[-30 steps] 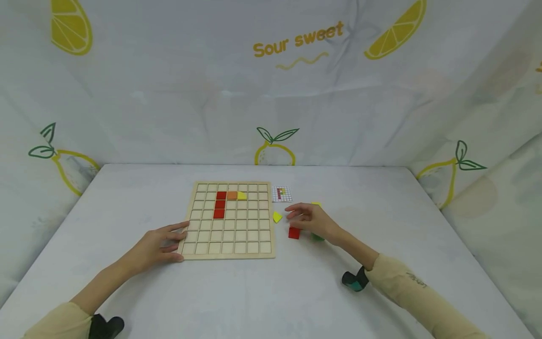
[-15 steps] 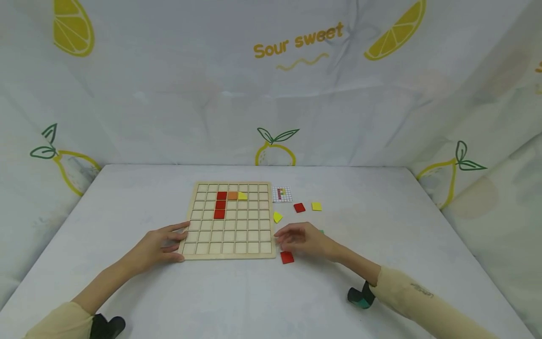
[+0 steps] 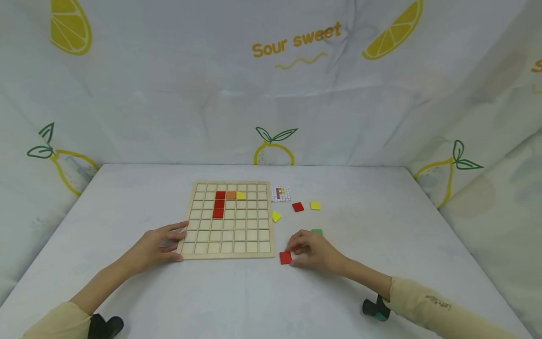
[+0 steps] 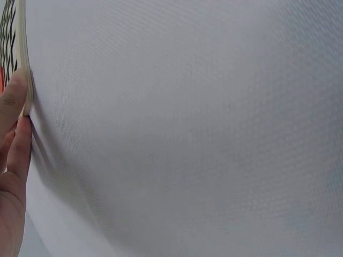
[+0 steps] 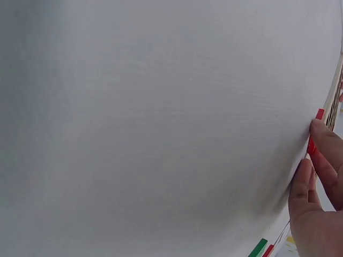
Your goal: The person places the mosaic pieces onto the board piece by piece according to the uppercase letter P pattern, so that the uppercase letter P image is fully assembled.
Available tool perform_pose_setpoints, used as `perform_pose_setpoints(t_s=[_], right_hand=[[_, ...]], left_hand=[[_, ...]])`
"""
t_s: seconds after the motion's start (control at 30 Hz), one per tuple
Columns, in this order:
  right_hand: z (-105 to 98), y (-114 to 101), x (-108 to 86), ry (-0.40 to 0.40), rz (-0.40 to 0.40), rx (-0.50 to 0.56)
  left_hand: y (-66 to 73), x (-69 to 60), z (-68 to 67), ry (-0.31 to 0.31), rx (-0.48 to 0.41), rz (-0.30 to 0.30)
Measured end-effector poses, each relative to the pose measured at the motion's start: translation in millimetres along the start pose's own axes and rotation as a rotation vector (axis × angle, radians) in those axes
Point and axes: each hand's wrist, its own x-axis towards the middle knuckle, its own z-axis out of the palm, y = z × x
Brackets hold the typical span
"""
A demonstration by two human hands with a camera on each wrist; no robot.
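The left hand (image 3: 163,245) rests at the left edge and near-left corner of the board (image 3: 240,234), fingers loosely spread, tips touching the wood. The right hand (image 3: 315,252) pinches a red tile (image 3: 285,258) between thumb and fingers; the tile lies just beside the board's near-right corner. On the board, three red squares (image 3: 219,204) form a column in the third column from the left, second to fourth rows from the far edge. An orange square (image 3: 231,195) adjoins the topmost one on its right, followed by a yellow piece (image 3: 241,195). Off the board, a patterned card (image 3: 281,194) lies close to its far-right part. A yellow wedge (image 3: 276,216) lies nearer the person than the card; a second red tile (image 3: 298,207) and a yellow tile (image 3: 315,205) lie farther right. A green tile (image 3: 316,231) is partly hidden behind the right hand. All loose pieces are on the white table (image 3: 203,296).
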Motion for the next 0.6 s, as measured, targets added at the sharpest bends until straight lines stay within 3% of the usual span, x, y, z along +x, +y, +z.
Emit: perform_pose_setpoints(t_s=[0.1,0.27,0.6], right_hand=[[0.7,-0.9,-0.9,0.016,-0.006,-0.014],[-1.6,-2.4,-2.7,0.04,0.054,0.039],[-3.2,-2.9,-2.0,0.088,0.24,0.364]], left_hand=[[0.0,0.1,-0.1,-0.002,-0.008,0.003],[0.9,0.1,-0.8,-0.009,-0.013,-0.008],[0.7,-0.5,-0.8,-0.006,-0.017,0.007]])
